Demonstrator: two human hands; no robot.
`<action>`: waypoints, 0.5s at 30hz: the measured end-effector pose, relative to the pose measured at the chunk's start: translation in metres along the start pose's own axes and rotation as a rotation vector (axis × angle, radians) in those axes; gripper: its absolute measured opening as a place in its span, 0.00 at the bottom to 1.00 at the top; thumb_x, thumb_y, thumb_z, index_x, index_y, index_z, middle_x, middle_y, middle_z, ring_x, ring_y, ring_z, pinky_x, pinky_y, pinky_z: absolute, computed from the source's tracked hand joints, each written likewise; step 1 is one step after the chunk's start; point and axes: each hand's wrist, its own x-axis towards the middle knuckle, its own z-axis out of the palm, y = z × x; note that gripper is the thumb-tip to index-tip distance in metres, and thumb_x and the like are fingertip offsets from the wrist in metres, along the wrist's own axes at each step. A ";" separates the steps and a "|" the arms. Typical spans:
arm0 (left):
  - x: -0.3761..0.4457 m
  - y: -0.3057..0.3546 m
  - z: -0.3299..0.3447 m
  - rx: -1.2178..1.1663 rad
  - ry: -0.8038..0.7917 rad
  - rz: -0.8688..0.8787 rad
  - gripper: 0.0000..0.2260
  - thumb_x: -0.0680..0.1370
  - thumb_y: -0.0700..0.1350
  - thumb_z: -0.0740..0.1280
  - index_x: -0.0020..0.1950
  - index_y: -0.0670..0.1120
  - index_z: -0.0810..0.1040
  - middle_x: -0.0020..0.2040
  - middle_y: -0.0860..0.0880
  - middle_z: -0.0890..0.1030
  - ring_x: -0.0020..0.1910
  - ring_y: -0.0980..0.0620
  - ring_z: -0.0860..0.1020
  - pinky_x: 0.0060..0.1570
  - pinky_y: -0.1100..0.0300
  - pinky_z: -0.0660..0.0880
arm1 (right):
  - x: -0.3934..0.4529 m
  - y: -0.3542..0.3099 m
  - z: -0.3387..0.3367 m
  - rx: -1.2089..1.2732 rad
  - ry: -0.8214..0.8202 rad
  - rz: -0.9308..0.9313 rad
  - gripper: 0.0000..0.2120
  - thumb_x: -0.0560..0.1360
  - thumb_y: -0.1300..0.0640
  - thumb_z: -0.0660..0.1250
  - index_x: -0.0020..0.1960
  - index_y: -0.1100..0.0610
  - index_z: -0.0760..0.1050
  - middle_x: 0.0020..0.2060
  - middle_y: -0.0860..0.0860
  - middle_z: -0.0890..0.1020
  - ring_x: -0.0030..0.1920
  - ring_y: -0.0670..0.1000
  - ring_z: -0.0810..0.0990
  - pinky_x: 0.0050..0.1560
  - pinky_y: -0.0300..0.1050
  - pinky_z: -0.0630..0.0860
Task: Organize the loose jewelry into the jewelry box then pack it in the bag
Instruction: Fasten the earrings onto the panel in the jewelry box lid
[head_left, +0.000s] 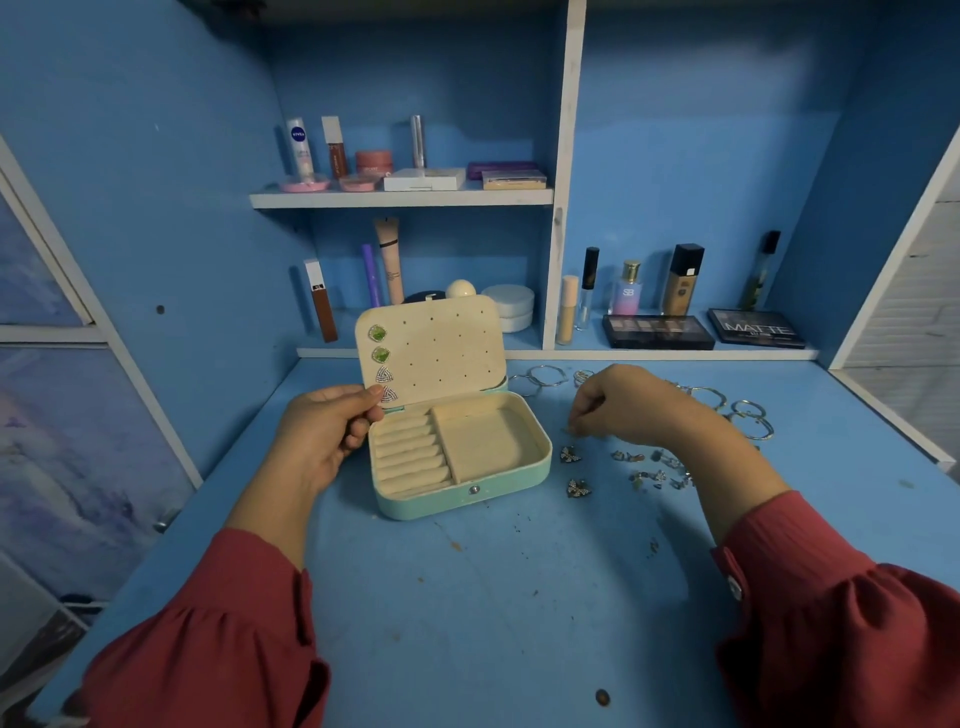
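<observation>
The left hand (332, 431) pinches the lower left edge of the lid of the open jewelry box (457, 415) on the blue tabletop (493, 597) — four earrings (383, 364) sit pinned in a column on the lid, while the ring rolls and tray compartment hold nothing. Right of the box, the right hand (628, 405), fingers curled down, pinches at something tiny (too small to tell) among loose earrings (644, 467), with bangles (737, 410) behind.
</observation>
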 end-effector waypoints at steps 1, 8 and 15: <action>0.000 0.000 -0.001 0.033 0.010 0.021 0.03 0.75 0.38 0.70 0.45 0.38 0.80 0.27 0.49 0.77 0.20 0.59 0.65 0.19 0.69 0.62 | 0.000 0.000 0.001 0.019 0.024 0.001 0.02 0.72 0.56 0.71 0.42 0.54 0.82 0.39 0.48 0.82 0.35 0.47 0.78 0.32 0.37 0.72; 0.000 -0.001 -0.001 0.120 0.060 0.143 0.04 0.74 0.37 0.72 0.47 0.42 0.82 0.33 0.45 0.77 0.21 0.58 0.64 0.19 0.68 0.61 | 0.007 -0.016 0.014 0.227 0.284 -0.064 0.03 0.75 0.59 0.67 0.43 0.55 0.79 0.36 0.49 0.79 0.32 0.45 0.73 0.27 0.31 0.67; 0.002 -0.001 -0.004 0.135 0.014 0.135 0.03 0.74 0.38 0.71 0.47 0.43 0.82 0.33 0.46 0.77 0.23 0.58 0.66 0.22 0.68 0.62 | 0.025 -0.070 0.039 0.483 0.319 -0.258 0.05 0.74 0.61 0.69 0.49 0.57 0.82 0.37 0.44 0.80 0.37 0.38 0.77 0.38 0.25 0.71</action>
